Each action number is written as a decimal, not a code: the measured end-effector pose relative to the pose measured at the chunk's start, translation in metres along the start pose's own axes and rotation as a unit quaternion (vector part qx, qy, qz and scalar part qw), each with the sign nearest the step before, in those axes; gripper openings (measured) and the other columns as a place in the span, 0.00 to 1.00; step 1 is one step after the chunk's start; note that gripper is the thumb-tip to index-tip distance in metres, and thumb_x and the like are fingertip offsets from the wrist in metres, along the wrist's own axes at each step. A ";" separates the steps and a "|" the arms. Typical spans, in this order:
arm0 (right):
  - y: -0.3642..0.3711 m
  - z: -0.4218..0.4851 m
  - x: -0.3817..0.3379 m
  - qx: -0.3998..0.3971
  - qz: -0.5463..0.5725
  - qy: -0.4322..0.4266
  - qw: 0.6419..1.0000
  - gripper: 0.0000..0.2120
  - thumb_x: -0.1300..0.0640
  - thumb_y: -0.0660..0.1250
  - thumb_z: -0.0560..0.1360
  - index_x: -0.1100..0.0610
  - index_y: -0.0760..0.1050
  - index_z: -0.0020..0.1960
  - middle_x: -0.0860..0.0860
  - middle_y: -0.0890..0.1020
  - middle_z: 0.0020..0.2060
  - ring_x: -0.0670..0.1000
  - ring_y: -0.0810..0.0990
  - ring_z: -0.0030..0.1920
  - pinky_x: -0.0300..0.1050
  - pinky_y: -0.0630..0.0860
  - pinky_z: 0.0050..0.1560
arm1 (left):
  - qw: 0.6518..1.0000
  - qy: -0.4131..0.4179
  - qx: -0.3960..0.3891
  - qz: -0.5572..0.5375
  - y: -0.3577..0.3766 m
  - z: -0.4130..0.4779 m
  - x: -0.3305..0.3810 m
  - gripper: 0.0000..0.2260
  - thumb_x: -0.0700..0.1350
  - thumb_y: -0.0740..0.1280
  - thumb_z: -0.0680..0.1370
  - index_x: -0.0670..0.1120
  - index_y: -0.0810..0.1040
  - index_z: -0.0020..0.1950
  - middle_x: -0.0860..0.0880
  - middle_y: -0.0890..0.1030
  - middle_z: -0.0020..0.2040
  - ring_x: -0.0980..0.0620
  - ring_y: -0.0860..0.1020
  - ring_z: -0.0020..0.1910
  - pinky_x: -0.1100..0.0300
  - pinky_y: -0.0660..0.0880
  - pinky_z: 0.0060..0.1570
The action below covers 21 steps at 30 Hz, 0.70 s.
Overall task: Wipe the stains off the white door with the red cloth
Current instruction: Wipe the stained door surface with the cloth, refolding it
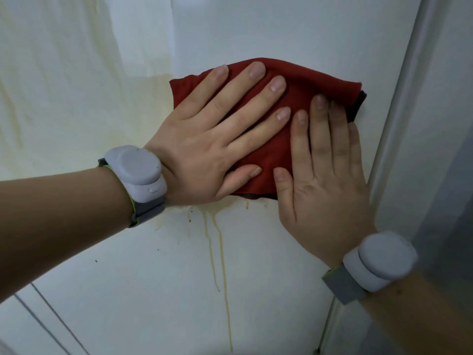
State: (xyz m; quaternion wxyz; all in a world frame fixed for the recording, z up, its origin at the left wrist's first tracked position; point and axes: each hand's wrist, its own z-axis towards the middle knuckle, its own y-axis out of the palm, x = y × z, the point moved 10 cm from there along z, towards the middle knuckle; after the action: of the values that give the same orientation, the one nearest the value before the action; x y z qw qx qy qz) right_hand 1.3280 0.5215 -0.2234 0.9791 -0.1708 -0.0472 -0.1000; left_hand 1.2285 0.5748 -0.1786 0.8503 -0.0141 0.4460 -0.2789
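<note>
The red cloth lies flat against the white door near the middle of the view. My left hand presses on the cloth's left part with straight, spread fingers. My right hand presses flat on the cloth's lower right part, fingers straight and pointing up. Yellowish stains run down the door in thin drips just below the cloth. A wider pale yellow smear covers the door to the left of the cloth.
The door's right edge and frame run close beside my right hand. A grey surface lies beyond it. Dark panel lines cross the door's lower left. Grey bands sit on both wrists.
</note>
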 end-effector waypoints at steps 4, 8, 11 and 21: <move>0.007 -0.016 -0.003 -0.004 0.002 0.003 1.000 0.30 0.49 0.55 0.84 0.62 0.51 0.81 0.60 0.50 0.79 0.62 0.52 0.81 0.60 0.49 0.81 | 1.000 -0.002 -0.002 0.000 0.005 -0.011 0.012 0.31 0.57 0.59 0.85 0.43 0.59 0.83 0.39 0.59 0.82 0.34 0.57 0.81 0.37 0.53 0.80; 0.013 -0.033 -0.007 -0.010 0.007 0.005 1.000 0.30 0.49 0.55 0.84 0.62 0.51 0.80 0.59 0.49 0.79 0.61 0.51 0.81 0.58 0.47 0.81 | 1.000 0.000 0.003 0.002 0.009 -0.024 0.025 0.31 0.57 0.59 0.85 0.43 0.60 0.83 0.39 0.60 0.82 0.33 0.58 0.81 0.37 0.53 0.80; 0.020 -0.048 -0.011 -0.018 0.006 0.007 1.000 0.31 0.48 0.55 0.84 0.61 0.50 0.80 0.59 0.49 0.79 0.61 0.51 0.81 0.58 0.46 0.81 | 1.000 -0.001 0.001 -0.001 0.013 -0.034 0.036 0.30 0.57 0.59 0.85 0.43 0.60 0.83 0.39 0.61 0.81 0.33 0.58 0.81 0.37 0.54 0.80; 0.033 -0.082 -0.019 -0.022 0.019 0.011 1.000 0.31 0.49 0.57 0.84 0.61 0.51 0.80 0.58 0.50 0.78 0.62 0.52 0.80 0.57 0.46 0.81 | 1.000 -0.001 -0.004 -0.005 0.025 -0.061 0.061 0.30 0.57 0.60 0.84 0.43 0.61 0.82 0.40 0.61 0.81 0.34 0.59 0.80 0.38 0.55 0.79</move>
State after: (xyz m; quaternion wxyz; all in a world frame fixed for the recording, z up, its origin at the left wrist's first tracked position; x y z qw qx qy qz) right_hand 1.3209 0.5273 -0.3132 0.9774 -0.1917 -0.0311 -0.0838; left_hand 1.2206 0.5801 -0.2678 0.8493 -0.0202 0.4465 -0.2810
